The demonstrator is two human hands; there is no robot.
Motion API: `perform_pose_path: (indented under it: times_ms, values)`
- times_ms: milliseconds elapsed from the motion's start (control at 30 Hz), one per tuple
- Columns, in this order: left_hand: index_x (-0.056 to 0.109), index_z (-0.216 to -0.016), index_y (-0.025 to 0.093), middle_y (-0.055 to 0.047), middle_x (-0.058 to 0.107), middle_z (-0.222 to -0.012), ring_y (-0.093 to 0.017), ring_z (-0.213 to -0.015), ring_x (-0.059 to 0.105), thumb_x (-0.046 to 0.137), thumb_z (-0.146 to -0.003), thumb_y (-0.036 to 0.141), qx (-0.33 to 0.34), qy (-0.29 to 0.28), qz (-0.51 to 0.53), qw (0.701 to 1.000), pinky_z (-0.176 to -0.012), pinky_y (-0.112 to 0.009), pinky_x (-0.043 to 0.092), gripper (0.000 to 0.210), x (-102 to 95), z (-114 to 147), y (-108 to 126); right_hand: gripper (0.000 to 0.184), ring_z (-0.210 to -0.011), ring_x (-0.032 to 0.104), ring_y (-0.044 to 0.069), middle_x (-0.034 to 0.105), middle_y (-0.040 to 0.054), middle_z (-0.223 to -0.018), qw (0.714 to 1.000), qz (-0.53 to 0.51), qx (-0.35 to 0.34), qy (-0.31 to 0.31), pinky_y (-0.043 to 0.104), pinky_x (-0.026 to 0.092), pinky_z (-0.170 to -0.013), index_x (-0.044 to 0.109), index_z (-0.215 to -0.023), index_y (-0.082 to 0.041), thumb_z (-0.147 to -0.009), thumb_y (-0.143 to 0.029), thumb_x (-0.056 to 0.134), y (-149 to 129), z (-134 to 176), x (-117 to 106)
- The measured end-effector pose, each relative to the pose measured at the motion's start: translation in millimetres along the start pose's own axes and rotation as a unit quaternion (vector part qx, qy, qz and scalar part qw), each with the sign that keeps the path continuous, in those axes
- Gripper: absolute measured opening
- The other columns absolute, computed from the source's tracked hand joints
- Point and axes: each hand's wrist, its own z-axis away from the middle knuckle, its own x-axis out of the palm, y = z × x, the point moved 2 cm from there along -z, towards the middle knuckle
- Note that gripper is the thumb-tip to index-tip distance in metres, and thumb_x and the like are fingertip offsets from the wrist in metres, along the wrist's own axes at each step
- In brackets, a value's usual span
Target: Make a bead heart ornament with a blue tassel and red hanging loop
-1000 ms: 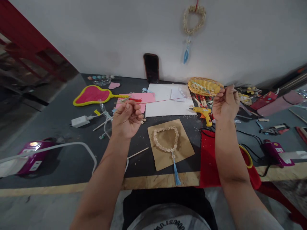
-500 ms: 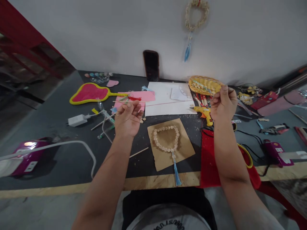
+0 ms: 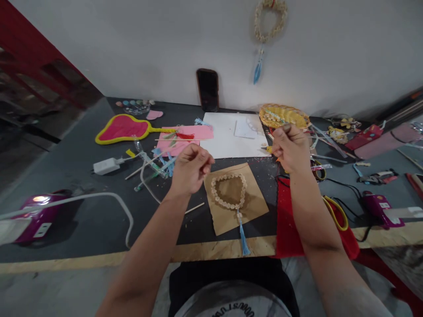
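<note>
A thin red thread [image 3: 235, 170] sags between my two hands, faint above the brown cardboard. My left hand [image 3: 192, 169] pinches one end of it, fingers curled, over the dark table left of the cardboard [image 3: 259, 207]. On the right, my right hand [image 3: 292, 147] is closed in a pinch on the thread's other part, in front of the yellow basket and covering most of the yellow glue gun [image 3: 268, 149]. Below, a beaded loop [image 3: 214, 189] of small pale flower shapes lies on the cardboard, its light blue tassel [image 3: 243, 240] reaching toward the table's front edge.
A similar garland [image 3: 257, 26] hangs on the wall above a leaning phone [image 3: 208, 90]. A pink-and-yellow fan [image 3: 124, 128], white board [image 3: 221, 147] and wicker basket [image 3: 297, 116] lie at the back. Red cloth [image 3: 287, 220] lies under my right forearm; a white cable [image 3: 115, 197] crosses the left.
My left hand has moved right and slightly down, my right hand left and down. The hands are closer together, and the thread, taut before, now hangs slack.
</note>
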Motion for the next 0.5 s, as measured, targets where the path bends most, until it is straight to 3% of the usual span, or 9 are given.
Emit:
perform_pose_path:
  times_ms: [100, 267, 400, 500]
  values:
    - [0.054, -0.067, 0.018, 0.0, 0.068, -0.059, -0.004, -0.038, 0.04, 0.088, -0.067, 0.044, -0.004, -0.055, -0.102, 0.993, -0.038, -0.017, 0.028, 0.042, 18.5, 8, -8, 0.039, -0.037, 0.038, 0.004, 0.049, -0.0087, -0.049, 0.995, 0.024, 0.048, -0.083, 0.017, 0.029, -0.035, 0.057, -0.074, -0.021, -0.076, -0.053, 0.079, 0, 12, 15]
    - [0.058, -0.061, 0.017, 0.001, 0.061, -0.056, -0.007, -0.048, 0.044, 0.087, -0.067, 0.042, 0.041, -0.087, -0.236, 0.967, -0.046, -0.02, 0.03, 0.04, 35.4, 13, -9, 0.041, -0.041, 0.044, 0.005, 0.054, -0.0078, -0.052, 0.972, 0.064, 0.112, -0.196, 0.017, 0.032, -0.038, 0.066, -0.092, -0.017, -0.071, -0.047, 0.085, -5, 29, 37]
    - [0.056, -0.062, 0.017, 0.002, 0.059, -0.055, -0.006, -0.046, 0.039, 0.088, -0.065, 0.044, 0.005, -0.123, -0.213, 0.969, -0.045, -0.019, 0.028, 0.042, 38.0, 11, -9, 0.047, -0.046, 0.048, 0.006, 0.054, -0.0082, -0.054, 0.961, 0.058, 0.123, -0.239, 0.018, 0.036, -0.042, 0.067, -0.102, -0.017, -0.071, -0.047, 0.084, -7, 34, 44]
    - [0.054, -0.068, 0.018, 0.001, 0.065, -0.059, -0.004, -0.042, 0.033, 0.085, -0.069, 0.048, -0.047, -0.131, -0.153, 0.978, -0.042, -0.019, 0.025, 0.043, 35.5, 9, -11, 0.041, -0.045, 0.046, 0.005, 0.056, -0.007, -0.056, 0.966, 0.049, 0.105, -0.229, 0.019, 0.036, -0.042, 0.066, -0.092, -0.017, -0.073, -0.049, 0.083, -7, 32, 41]
